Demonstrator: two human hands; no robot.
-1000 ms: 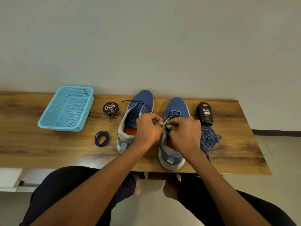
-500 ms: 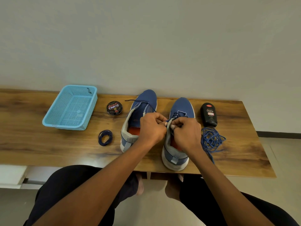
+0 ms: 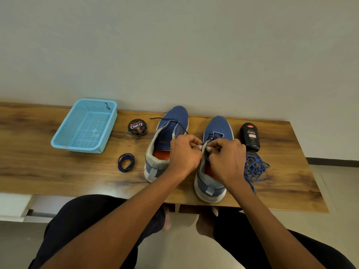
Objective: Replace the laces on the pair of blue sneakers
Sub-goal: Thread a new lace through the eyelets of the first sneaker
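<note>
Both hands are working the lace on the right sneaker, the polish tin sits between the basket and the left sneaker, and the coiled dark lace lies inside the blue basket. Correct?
Not quite. The head view shows the coiled dark lace lying on the table in front of the basket, not inside it. The rest holds.

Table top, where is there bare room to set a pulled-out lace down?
Bare wood on the table lies in front of the blue basket, left of the coiled lace, and at the far right past the loose lace pile. Crowded: around both sneakers.
</note>
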